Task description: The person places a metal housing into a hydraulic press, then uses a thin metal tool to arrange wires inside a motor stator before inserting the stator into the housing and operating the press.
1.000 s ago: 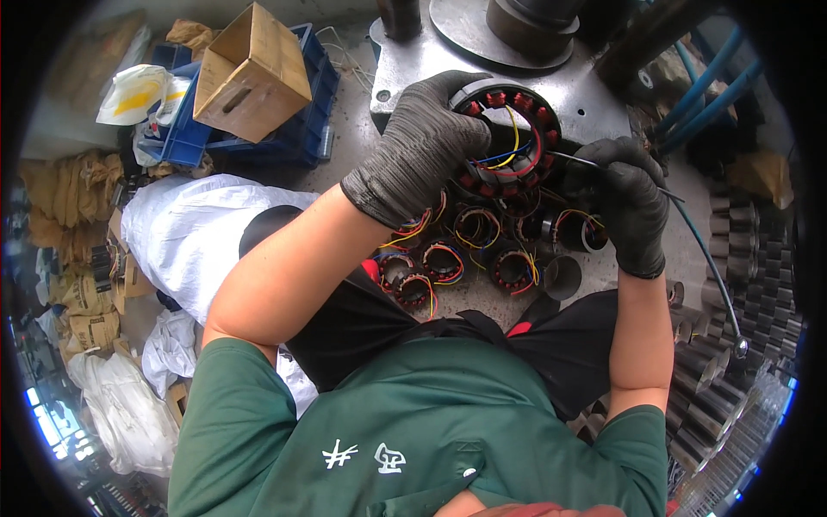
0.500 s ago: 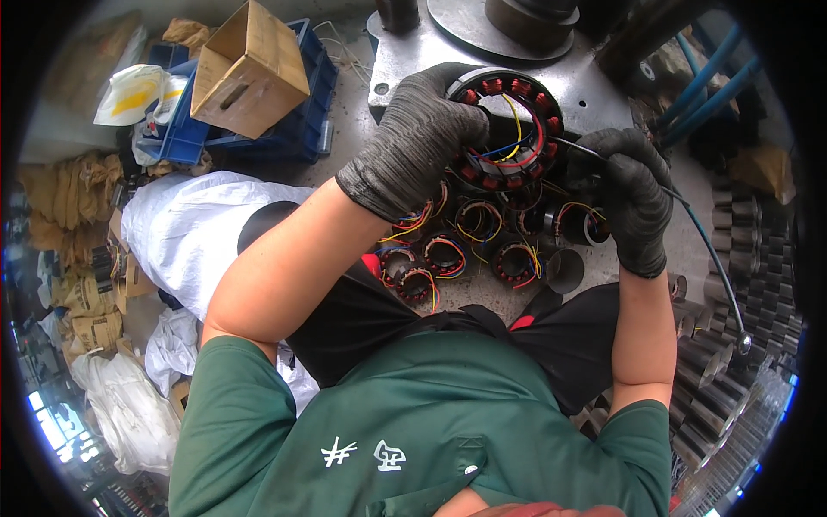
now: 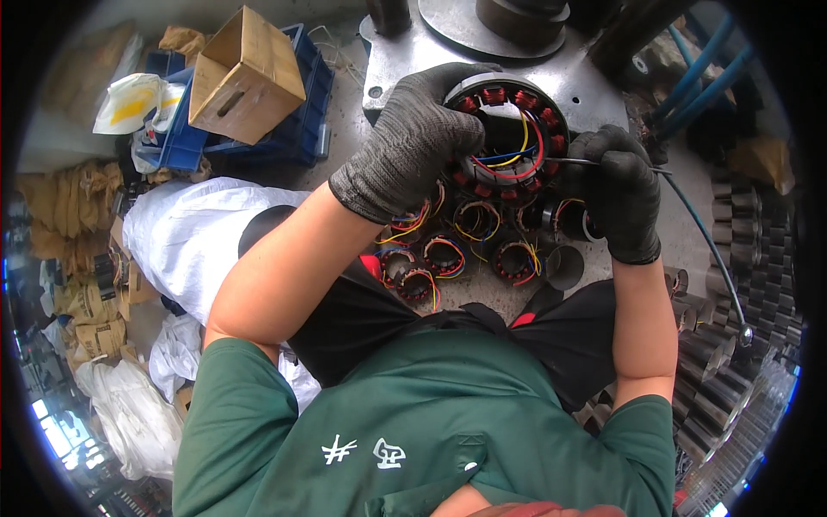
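Stator ring [image 3: 508, 138], round with red-wound copper coils set about its inner rim, sits tilted on the grey metal desk [image 3: 594, 82] at the base of a machine; the left hand [image 3: 413, 142], in a dark knitted glove, is closed over its left edge and steadies it; the right hand [image 3: 616, 185], gloved alike, is clenched on a thin metal rod [image 3: 573, 160] whose tip reaches across into the ring, with a slim dark cable [image 3: 706, 250] trailing from it down to the right. Yellow, red and blue leads [image 3: 517, 155] loop loosely inside the ring; the likeliest trouble, I judge, is the rod's tip catching one of those soft leads or scraping the coils' thin coating, since the wires lie just beside it; a slack left grip could also let the smooth ring roll on the hard desk. Smaller wound stators [image 3: 448, 254] lie clustered below, near the person's lap; a cardboard box [image 3: 245, 73] rests on blue plastic crates [image 3: 297, 129] well to the left.
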Available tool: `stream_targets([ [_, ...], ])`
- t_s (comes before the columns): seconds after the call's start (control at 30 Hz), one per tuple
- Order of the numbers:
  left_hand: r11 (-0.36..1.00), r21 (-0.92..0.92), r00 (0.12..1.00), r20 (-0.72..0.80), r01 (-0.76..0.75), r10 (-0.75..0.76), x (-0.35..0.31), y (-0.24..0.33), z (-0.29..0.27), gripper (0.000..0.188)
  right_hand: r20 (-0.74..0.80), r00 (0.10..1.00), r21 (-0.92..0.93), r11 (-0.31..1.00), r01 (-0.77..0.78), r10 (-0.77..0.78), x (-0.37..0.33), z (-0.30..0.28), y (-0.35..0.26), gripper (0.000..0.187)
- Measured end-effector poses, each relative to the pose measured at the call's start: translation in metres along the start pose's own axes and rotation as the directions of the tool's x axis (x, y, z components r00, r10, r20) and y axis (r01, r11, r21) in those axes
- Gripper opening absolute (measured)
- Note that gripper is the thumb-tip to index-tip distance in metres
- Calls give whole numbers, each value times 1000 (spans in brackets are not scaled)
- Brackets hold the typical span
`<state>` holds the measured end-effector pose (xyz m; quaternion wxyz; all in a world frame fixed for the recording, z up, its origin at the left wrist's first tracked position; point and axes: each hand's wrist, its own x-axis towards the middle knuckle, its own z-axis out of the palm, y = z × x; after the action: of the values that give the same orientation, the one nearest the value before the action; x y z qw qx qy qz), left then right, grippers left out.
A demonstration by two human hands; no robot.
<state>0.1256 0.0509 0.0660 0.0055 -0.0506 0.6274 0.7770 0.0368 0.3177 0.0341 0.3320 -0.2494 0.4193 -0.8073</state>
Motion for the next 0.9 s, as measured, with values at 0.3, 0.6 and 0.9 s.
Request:
stream_targets([
  [0.3, 992, -28, 992, 39, 123, -122, 6, -5, -12, 66, -350, 894, -348, 925, 153, -280, 1, 9, -14, 41],
  [0.6, 992, -23, 990, 71, 121, -120, 3, -1, -1, 79, -264, 964, -551, 823, -135, -18, 4, 39, 4, 51],
  [0.9, 985, 130, 994, 21, -110, 108, 7, 1, 6, 87, -317, 943, -244, 951, -188, 105, 3, 47, 14, 52],
])
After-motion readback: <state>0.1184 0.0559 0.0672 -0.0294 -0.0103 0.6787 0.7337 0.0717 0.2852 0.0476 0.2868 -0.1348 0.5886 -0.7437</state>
